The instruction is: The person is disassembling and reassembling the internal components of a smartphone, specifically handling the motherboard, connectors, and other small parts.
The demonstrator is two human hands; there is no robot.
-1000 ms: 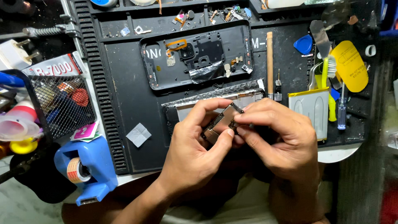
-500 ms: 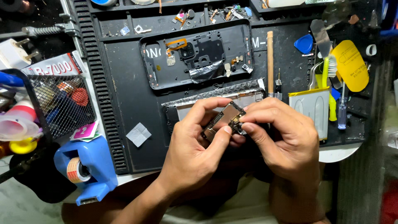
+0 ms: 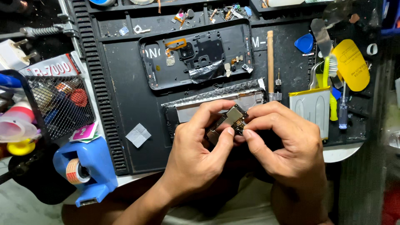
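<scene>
The circuit board (image 3: 234, 118) shows dull metal shielding. Above it the phone back frame (image 3: 196, 54) is matt black plastic (one glossy foil patch), on a ribbed rubbery work mat (image 3: 125, 91); right, a smooth wooden stick (image 3: 270, 62).

This is a phone repair bench in a small workshop: a black ridged work mat (image 3: 125, 96), an opened phone back housing (image 3: 196, 58), a loose battery (image 3: 315, 110), small screwdrivers (image 3: 342, 109), tweezers (image 3: 315, 75), pry picks (image 3: 304, 43) and a blue tape dispenser (image 3: 87, 171) crowd it.
</scene>
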